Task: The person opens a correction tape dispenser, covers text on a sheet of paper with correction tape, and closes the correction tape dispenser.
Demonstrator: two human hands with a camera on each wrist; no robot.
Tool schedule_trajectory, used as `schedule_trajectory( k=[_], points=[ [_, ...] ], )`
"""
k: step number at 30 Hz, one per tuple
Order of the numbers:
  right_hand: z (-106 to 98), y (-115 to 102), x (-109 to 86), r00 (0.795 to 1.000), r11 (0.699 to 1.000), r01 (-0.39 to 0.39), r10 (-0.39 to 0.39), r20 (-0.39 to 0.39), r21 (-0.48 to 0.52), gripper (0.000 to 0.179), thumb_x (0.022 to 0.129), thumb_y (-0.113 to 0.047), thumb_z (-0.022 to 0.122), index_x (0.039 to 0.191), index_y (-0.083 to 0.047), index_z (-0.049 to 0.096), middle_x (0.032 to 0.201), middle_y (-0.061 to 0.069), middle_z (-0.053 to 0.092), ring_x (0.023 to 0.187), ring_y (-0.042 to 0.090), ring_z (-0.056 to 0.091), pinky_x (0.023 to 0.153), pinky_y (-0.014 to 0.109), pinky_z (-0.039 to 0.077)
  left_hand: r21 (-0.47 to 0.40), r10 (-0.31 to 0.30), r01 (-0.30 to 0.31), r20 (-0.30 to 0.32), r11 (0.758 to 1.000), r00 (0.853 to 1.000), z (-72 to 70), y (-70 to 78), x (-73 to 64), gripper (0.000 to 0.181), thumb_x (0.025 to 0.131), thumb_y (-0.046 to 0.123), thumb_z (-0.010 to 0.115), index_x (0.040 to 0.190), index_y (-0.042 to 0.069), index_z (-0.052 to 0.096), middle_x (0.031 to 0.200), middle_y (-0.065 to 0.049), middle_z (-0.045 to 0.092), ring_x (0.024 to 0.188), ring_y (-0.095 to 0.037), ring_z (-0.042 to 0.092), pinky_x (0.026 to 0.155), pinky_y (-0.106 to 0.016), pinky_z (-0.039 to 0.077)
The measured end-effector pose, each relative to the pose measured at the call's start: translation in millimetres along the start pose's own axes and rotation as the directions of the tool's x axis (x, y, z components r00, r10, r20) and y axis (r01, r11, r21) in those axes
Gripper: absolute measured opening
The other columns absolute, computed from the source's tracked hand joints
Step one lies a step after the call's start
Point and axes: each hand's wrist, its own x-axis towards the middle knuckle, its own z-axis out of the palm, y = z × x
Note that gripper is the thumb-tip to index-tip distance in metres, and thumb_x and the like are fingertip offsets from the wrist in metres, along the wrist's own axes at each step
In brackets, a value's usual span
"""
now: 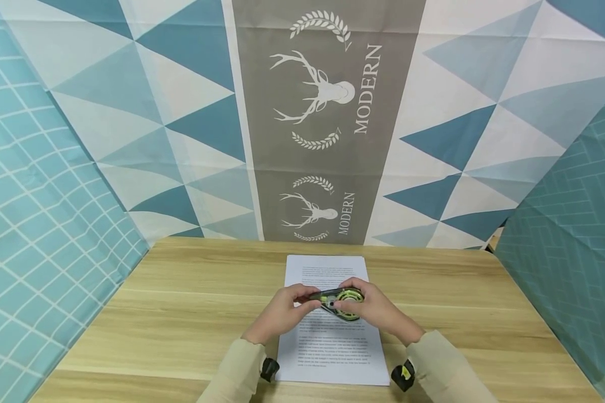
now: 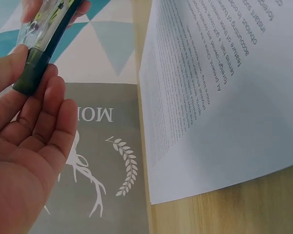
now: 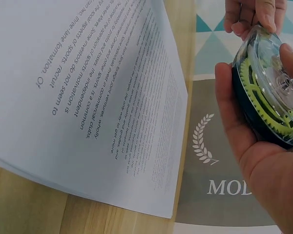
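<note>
A correction tape dispenser (image 1: pixel 341 303) with a clear shell, green gear wheel and dark back is held between both hands above the printed paper (image 1: pixel 333 352). My left hand (image 1: pixel 284 310) pinches its narrow tip end between thumb and fingers. The dark tip end shows in the left wrist view, where the dispenser (image 2: pixel 44 51) tilts up and away. My right hand (image 1: pixel 378 308) grips the wide round end, thumb lying on the clear face. In the right wrist view the green toothed wheel shows through the shell of the dispenser (image 3: pixel 266 92).
The paper, a stack of sheets with lines of text, lies flat on a wooden table (image 1: pixel 191 319). A patterned cloth (image 1: pixel 327 140) with deer heads and triangles hangs behind the table. Teal cloths hang at both sides. A dark band with a device sits on each wrist.
</note>
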Motion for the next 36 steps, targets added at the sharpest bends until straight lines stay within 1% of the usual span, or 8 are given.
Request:
schedule_trajectory(
  k=[4,8,13,16,21,26,33,36],
  points=[
    [-1.2,0.4,-0.1,0.999,1.0,0.023,-0.023,0.03,-0.001,0.035,0.086,-0.027,0.067,0.111,-0.006,0.056,0.102,0.013,0.058,0.082,0.018,0.054,0.066,0.026,0.05,0.019,0.026,-0.026,0.018,0.999,1.0,-1.7,0.2,0.0,0.028,0.091,0.028,0.059,0.11,0.009,0.067,0.097,0.002,0.066,0.085,-0.008,0.058,0.076,-0.024,0.048],
    [-2.0,0.6,-0.7,0.998,0.999,0.035,-0.035,0.051,0.001,0.035,0.086,-0.026,0.067,0.111,-0.005,0.056,0.103,0.013,0.058,0.082,0.018,0.054,0.066,0.027,0.05,0.035,0.036,-0.038,0.036,0.999,0.999,-2.6,0.5,-0.4,0.027,0.091,0.027,0.059,0.11,0.01,0.067,0.097,0.003,0.065,0.084,-0.007,0.057,0.075,-0.024,0.047],
    [-2.7,0.1,-1.9,0.999,1.0,0.029,-0.029,0.043,0.004,0.035,0.086,-0.027,0.067,0.112,-0.006,0.056,0.105,0.013,0.058,0.084,0.018,0.055,0.068,0.027,0.051,0.005,-0.004,0.003,0.038,1.0,0.999,-2.9,1.4,-0.9,0.029,0.09,0.03,0.061,0.111,0.012,0.067,0.101,0.003,0.066,0.087,-0.007,0.058,0.078,-0.025,0.047],
    [-3.4,-0.3,-2.2,0.999,1.0,0.018,-0.018,0.035,0.004,0.035,0.086,-0.027,0.067,0.112,-0.006,0.056,0.105,0.013,0.059,0.085,0.018,0.056,0.069,0.027,0.051,-0.04,-0.027,0.028,0.025,0.999,0.999,-2.9,1.8,-0.7,0.031,0.088,0.031,0.063,0.112,0.011,0.066,0.103,0.001,0.066,0.088,-0.008,0.06,0.08,-0.025,0.049],
    [-4.8,-1.1,-2.6,0.999,1.0,0.022,-0.022,0.026,0.009,0.036,0.086,-0.026,0.067,0.112,-0.005,0.056,0.105,0.015,0.059,0.084,0.018,0.055,0.068,0.027,0.051,-0.07,-0.038,0.037,-0.004,0.997,0.999,-3.3,1.7,0.8,0.028,0.087,0.029,0.064,0.109,0.011,0.067,0.099,-0.001,0.065,0.086,-0.01,0.057,0.076,-0.021,0.048],
    [-4.2,-1.7,-2.4,1.0,1.0,0.013,-0.013,0.006,0.003,0.035,0.085,-0.027,0.067,0.111,-0.006,0.057,0.103,0.013,0.06,0.084,0.019,0.056,0.068,0.026,0.051,-0.051,-0.025,0.024,-0.025,0.998,0.999,-3.3,2.7,0.4,0.023,0.087,0.028,0.065,0.104,0.012,0.068,0.094,0.0,0.064,0.082,-0.009,0.054,0.071,-0.02,0.046],
    [-2.4,-3.1,-2.0,1.0,1.0,0.01,-0.01,-0.027,-0.002,0.037,0.086,-0.028,0.067,0.113,-0.006,0.056,0.106,0.015,0.059,0.083,0.017,0.056,0.067,0.026,0.05,-0.043,0.006,-0.01,-0.095,0.999,0.995,-1.0,2.4,-0.3,0.022,0.088,0.027,0.064,0.103,0.011,0.067,0.088,0.002,0.061,0.077,-0.007,0.052,0.069,-0.02,0.045],
    [-2.6,-3.3,-2.2,0.999,1.0,0.017,-0.017,-0.03,-0.005,0.037,0.086,-0.029,0.067,0.113,-0.006,0.056,0.107,0.016,0.058,0.083,0.017,0.056,0.067,0.026,0.05,-0.048,0.018,-0.023,-0.107,0.999,0.994,-0.7,1.8,-0.4,0.022,0.088,0.027,0.063,0.103,0.011,0.067,0.086,0.001,0.06,0.076,-0.007,0.052,0.068,-0.02,0.045]
  ],
)
